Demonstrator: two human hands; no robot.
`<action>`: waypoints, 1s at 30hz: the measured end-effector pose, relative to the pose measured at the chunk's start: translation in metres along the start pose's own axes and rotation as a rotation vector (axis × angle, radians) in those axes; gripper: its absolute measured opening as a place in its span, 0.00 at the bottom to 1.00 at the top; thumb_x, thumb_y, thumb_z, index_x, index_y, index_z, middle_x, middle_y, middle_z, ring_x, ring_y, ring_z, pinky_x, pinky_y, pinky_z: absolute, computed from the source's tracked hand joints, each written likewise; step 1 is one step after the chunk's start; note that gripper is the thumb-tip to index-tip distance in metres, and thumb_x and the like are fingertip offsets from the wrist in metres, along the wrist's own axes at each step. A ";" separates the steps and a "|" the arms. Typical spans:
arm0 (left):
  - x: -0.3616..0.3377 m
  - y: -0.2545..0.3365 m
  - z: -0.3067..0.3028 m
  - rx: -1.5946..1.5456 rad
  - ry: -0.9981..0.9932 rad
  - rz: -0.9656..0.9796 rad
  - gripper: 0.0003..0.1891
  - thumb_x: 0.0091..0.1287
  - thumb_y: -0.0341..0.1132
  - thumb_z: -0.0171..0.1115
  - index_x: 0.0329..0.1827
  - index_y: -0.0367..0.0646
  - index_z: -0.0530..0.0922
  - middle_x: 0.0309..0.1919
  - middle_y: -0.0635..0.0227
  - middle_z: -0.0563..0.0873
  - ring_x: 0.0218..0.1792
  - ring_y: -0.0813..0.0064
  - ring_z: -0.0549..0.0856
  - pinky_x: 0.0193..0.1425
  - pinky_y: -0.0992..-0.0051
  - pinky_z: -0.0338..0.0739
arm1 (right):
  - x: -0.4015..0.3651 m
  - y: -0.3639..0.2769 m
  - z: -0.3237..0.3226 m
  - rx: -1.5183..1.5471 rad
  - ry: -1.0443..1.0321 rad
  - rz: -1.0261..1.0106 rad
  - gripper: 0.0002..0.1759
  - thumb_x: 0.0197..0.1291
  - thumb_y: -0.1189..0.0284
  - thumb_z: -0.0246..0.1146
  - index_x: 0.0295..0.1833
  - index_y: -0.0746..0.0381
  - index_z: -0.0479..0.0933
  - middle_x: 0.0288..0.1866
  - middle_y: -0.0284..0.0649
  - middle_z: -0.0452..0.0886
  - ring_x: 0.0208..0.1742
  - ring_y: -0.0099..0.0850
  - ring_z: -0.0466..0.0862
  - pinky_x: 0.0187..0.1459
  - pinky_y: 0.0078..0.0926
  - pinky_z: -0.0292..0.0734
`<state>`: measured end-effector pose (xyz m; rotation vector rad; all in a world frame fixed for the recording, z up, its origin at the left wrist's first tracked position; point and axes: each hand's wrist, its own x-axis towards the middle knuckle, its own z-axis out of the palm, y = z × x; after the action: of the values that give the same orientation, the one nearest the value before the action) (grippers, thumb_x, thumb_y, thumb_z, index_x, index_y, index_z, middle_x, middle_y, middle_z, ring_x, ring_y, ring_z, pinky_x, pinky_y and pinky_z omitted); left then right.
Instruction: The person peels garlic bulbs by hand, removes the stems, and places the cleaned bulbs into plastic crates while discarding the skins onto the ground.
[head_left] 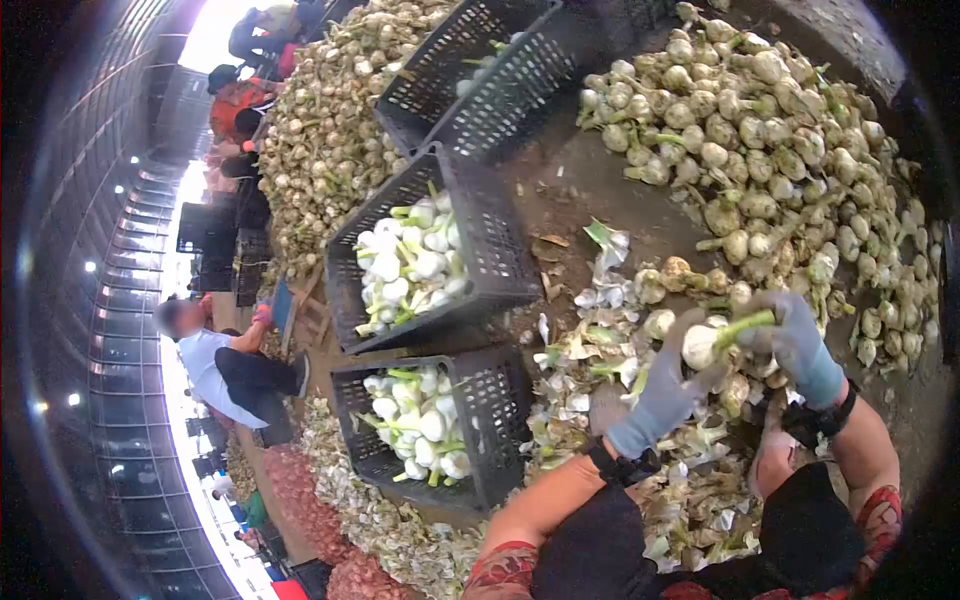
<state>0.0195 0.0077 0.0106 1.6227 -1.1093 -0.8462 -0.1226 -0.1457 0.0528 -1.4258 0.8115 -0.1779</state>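
A pale garlic bulb (pixel 699 348) with a thick green stem is up in front of me, above a litter of peeled skins. My right hand (pixel 798 348), in a grey-blue glove, grips it by the stem. Curled about the bulb's other side is my left hand (pixel 655 398), gloved too, with fingers above and thumb below. Unpeeled, soil-stained garlic (pixel 740 120) forms a big heap just beyond my hands. Loose papery skins (pixel 700 500) lie between my legs and to the left.
Black plastic crates stand at my left; the near crate (pixel 500 430) and the middle crate (pixel 480 220) hold cleaned white garlic. Another crate (pixel 520 100) stands farther back. A large garlic pile (pixel 330 130) and a seated person (pixel 225 370) are beyond, with red net sacks (pixel 305 495).
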 end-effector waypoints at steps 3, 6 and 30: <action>0.007 0.032 -0.011 -0.443 -0.140 -0.409 0.37 0.64 0.60 0.61 0.64 0.39 0.66 0.54 0.56 0.75 0.48 0.73 0.79 0.43 0.69 0.80 | -0.006 0.003 0.018 0.393 0.023 0.014 0.16 0.56 0.66 0.64 0.47 0.64 0.80 0.33 0.31 0.82 0.29 0.17 0.76 0.30 0.14 0.68; 0.004 0.026 -0.004 -0.286 -0.132 -0.232 0.36 0.66 0.61 0.58 0.64 0.38 0.68 0.51 0.60 0.78 0.50 0.72 0.78 0.50 0.71 0.76 | -0.012 0.005 0.034 0.217 0.065 -0.220 0.19 0.52 0.64 0.70 0.43 0.67 0.79 0.34 0.36 0.83 0.36 0.22 0.80 0.39 0.23 0.76; 0.007 -0.033 0.005 -1.744 -0.609 -0.754 0.31 0.71 0.62 0.46 0.58 0.41 0.73 0.40 0.63 0.83 0.26 0.81 0.79 0.21 0.82 0.70 | -0.005 0.044 0.022 -0.512 0.217 -0.401 0.14 0.52 0.77 0.59 0.46 0.58 0.81 0.38 0.43 0.83 0.41 0.30 0.83 0.43 0.28 0.77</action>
<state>0.0262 0.0040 -0.0223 0.1518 0.2305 -2.0245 -0.1289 -0.1167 0.0129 -2.0769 0.7684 -0.4621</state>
